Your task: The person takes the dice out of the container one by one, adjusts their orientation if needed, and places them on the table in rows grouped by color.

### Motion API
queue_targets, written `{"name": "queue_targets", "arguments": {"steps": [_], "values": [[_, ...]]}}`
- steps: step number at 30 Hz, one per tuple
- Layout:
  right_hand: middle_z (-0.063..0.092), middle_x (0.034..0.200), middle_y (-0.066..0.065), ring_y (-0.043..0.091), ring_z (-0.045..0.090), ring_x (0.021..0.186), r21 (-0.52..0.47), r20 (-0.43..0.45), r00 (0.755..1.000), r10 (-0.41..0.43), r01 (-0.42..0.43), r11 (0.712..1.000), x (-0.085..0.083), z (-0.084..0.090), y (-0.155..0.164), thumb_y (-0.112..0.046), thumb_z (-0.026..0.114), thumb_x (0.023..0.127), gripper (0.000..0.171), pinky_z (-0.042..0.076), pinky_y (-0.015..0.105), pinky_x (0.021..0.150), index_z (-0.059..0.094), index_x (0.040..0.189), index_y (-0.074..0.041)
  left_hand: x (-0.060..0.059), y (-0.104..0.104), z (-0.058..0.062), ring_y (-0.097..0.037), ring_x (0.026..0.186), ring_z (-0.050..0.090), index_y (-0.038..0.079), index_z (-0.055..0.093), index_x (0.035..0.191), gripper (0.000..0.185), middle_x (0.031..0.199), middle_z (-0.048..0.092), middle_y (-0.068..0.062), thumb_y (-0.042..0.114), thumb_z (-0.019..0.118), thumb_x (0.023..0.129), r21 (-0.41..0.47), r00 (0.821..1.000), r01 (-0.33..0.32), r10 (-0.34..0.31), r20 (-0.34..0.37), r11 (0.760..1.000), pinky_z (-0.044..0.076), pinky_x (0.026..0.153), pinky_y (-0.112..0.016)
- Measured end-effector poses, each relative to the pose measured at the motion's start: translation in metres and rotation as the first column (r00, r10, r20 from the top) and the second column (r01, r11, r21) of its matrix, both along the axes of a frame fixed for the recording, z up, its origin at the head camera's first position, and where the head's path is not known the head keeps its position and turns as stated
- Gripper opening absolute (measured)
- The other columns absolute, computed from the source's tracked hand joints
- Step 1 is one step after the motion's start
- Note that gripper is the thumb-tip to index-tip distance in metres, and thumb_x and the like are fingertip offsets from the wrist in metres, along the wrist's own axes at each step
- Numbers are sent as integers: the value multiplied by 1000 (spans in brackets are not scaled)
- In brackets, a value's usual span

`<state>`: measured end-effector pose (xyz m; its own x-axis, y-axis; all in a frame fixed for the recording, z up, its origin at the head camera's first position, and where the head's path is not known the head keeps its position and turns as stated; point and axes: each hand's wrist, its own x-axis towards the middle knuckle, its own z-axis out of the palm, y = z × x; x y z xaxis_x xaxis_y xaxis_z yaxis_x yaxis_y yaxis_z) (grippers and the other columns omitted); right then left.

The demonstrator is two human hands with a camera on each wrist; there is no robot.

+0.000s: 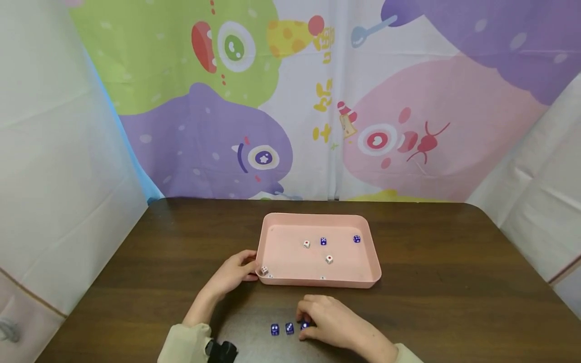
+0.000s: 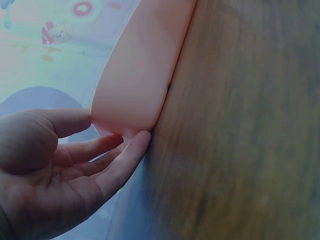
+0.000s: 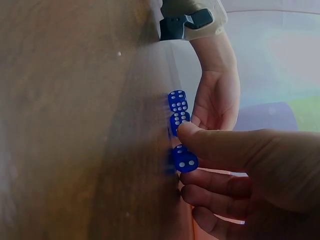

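Note:
My right hand (image 1: pixel 333 320) pinches a blue die (image 3: pixel 186 160) between thumb and fingers, low over the table. This die is the rightmost in a short row; beside it on the table stand a blue die (image 1: pixel 289 328) and, farther left, another blue die (image 1: pixel 275 329). At the near left corner of a pink tray (image 1: pixel 317 282), my left hand (image 1: pixel 233 272) holds the end wall, thumb at the rim and fingertips by the base (image 2: pixel 120 172). Inside the tray lie two blue dice (image 1: pixel 323 241) and several white dice (image 1: pixel 329 259).
The dark wooden table (image 1: pixel 431 282) spreads out around the tray. Behind it hangs a cartoon-printed curtain (image 1: pixel 218 141), with pale cloth at both sides. A black device (image 1: pixel 221 351) is strapped on the left wrist.

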<state>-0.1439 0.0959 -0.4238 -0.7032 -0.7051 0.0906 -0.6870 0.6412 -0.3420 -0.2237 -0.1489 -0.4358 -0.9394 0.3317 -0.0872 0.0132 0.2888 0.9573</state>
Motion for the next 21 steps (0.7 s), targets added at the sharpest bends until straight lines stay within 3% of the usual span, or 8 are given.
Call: {"name": "queue_targets", "arguments": {"steps": [10, 15, 21], "values": [[53, 78, -12, -4, 46, 69, -50, 44, 999, -6, 8, 999, -5, 8, 8, -28, 69, 79, 14, 44, 12, 62, 61, 83, -18, -1, -1, -1, -28, 95, 59, -15, 39, 124, 37, 112, 51, -29, 4, 44, 93, 7, 1000, 8, -8, 0, 1000, 55, 80, -37], [54, 78, -12, -1, 48, 71, -98, -57, 996, -69, 63, 993, -13, 15, 9, -19, 67, 80, 7, 46, 18, 65, 60, 82, -18, -1, -1, -1, -27, 94, 60, -15, 39, 124, 37, 112, 52, -28, 4, 44, 93, 9, 1000, 4, -4, 3, 1000, 55, 80, -37], [55, 81, -8, 6, 51, 75, -157, -235, 961, -146, 110, 981, -26, 16, 12, -14, 70, 77, 11, 48, 24, 68, 62, 85, -16, 0, 0, 0, -27, 94, 60, -15, 39, 124, 37, 112, 52, -29, 4, 43, 93, 5, 1000, 7, -7, 7, 1000, 55, 80, -37]]}}
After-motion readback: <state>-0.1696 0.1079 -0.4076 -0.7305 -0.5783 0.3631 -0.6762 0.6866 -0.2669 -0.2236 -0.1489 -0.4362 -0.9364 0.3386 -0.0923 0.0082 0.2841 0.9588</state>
